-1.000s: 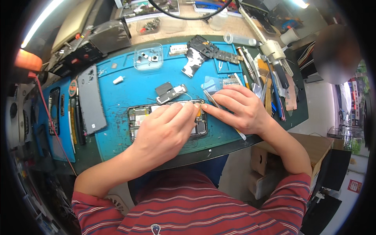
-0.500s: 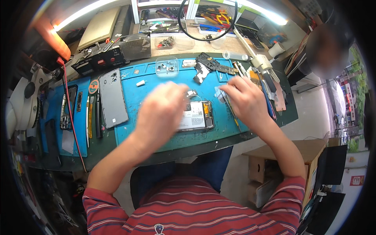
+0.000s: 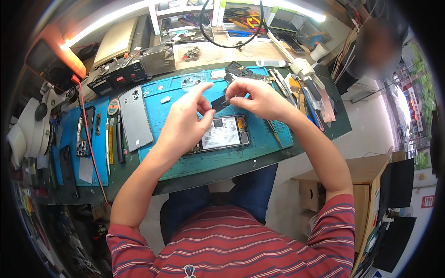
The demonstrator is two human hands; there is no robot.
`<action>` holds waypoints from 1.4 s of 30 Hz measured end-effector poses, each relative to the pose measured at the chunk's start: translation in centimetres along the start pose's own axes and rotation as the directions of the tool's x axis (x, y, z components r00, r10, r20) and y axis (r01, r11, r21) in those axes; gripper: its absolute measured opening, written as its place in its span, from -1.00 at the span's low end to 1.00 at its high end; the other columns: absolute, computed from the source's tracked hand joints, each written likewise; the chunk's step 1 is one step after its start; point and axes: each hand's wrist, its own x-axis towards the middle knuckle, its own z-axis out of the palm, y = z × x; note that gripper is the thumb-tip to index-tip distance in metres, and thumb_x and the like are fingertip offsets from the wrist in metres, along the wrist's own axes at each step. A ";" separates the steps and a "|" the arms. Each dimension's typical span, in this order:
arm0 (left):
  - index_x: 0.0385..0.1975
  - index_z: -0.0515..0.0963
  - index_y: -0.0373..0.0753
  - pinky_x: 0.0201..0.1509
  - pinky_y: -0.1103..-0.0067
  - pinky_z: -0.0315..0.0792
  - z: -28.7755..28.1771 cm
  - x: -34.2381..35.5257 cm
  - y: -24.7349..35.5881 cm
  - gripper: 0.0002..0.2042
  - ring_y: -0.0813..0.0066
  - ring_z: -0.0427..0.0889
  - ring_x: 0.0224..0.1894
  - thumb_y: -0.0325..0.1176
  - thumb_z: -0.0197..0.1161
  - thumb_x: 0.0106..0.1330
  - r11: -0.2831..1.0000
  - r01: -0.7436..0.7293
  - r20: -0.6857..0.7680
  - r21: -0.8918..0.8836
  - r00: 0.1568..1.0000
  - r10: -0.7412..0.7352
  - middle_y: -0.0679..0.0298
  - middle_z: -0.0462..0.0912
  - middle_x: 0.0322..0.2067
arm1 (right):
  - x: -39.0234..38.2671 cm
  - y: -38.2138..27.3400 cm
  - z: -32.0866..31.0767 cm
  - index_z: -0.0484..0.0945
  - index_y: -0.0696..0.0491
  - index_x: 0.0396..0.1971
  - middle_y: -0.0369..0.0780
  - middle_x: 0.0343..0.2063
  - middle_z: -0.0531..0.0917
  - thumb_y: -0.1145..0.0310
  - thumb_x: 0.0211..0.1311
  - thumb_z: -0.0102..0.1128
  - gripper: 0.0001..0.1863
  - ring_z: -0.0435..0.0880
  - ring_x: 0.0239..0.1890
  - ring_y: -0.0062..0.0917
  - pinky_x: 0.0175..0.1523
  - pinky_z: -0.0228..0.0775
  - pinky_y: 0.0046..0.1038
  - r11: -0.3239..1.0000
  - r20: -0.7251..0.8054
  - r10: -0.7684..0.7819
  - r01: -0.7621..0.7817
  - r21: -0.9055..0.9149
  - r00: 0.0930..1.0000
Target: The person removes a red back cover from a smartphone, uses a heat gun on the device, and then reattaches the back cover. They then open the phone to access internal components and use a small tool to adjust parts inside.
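Note:
An opened phone point(image 3: 245, 135) lies on the blue work mat point(image 3: 181, 167), its white-labelled battery point(image 3: 227, 137) showing. Above its far edge, my right hand point(image 3: 254, 98) pinches a thin dark sheet point(image 3: 219, 103) between thumb and fingers; what the sheet is made of is unclear. My left hand point(image 3: 185, 121) hovers over the phone's left end, index finger and thumb apart, close to the sheet without visibly gripping it. Beyond the hands are a small clear box point(image 3: 193, 78) and a black phone part point(image 3: 241, 70), partly covered by my right hand.
A grey phone back cover point(image 3: 135, 119) lies left of the phone, beside slim tools point(image 3: 119, 139) and a phone frame point(image 3: 85, 134). A red cable point(image 3: 88, 143) crosses the left side. Tweezers and other tools point(image 3: 308, 99) crowd the right. Another person stands at the far right.
My right hand has moved left, toward my left hand. The bluish clear film seen at it before is out of sight, and a dark sheet now shows there. My left hand's fingers have spread.

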 end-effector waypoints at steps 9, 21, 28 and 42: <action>0.35 0.50 -0.20 -0.08 0.50 0.61 0.8 3.2 1.3 -0.53 0.47 0.75 -0.21 -0.51 0.31 0.44 0.986 -0.155 -0.001 0.055 0.988 0.155 0.25 0.74 -0.27 | -2.8 -0.7 0.6 0.60 0.03 0.23 -0.17 -0.08 0.79 0.30 0.37 0.32 -0.55 0.75 0.03 -0.49 0.06 0.59 -0.38 0.983 -0.224 -0.053 0.090 0.159 0.973; 0.30 0.50 -0.23 0.01 0.40 0.60 3.4 4.4 -0.2 -0.61 0.26 0.76 -0.06 -0.52 0.18 0.49 0.972 -0.210 0.061 0.107 0.977 0.205 0.12 0.78 -0.10 | -4.3 1.8 1.6 0.71 0.08 0.04 -0.24 -0.25 0.78 0.44 0.32 0.35 -0.70 0.80 -0.23 -0.58 -0.09 0.64 -0.49 0.986 -0.451 0.055 0.021 0.163 0.891; 0.33 0.45 -0.23 0.21 0.31 0.56 3.4 2.7 -0.1 -0.47 0.20 0.73 0.04 -0.50 0.36 0.35 0.988 -0.152 0.250 0.024 0.958 0.141 0.06 0.74 0.00 | -5.3 2.1 2.1 0.70 0.16 -0.01 -0.25 -0.22 0.79 0.43 0.37 0.37 -0.75 0.78 -0.23 -0.65 -0.09 0.61 -0.56 0.924 -0.413 0.203 -0.034 0.381 0.888; 0.08 0.65 -0.22 0.04 0.35 0.62 4.0 3.0 -1.2 -0.67 0.18 0.77 -0.10 -0.53 0.33 0.31 0.953 -0.270 0.200 0.140 0.950 0.240 0.10 0.77 -0.19 | -6.5 1.1 1.3 0.72 0.14 0.00 -0.23 -0.24 0.81 0.34 0.34 0.36 -0.70 0.76 -0.23 -0.63 -0.08 0.62 -0.50 0.949 -0.373 0.263 -0.168 0.267 0.890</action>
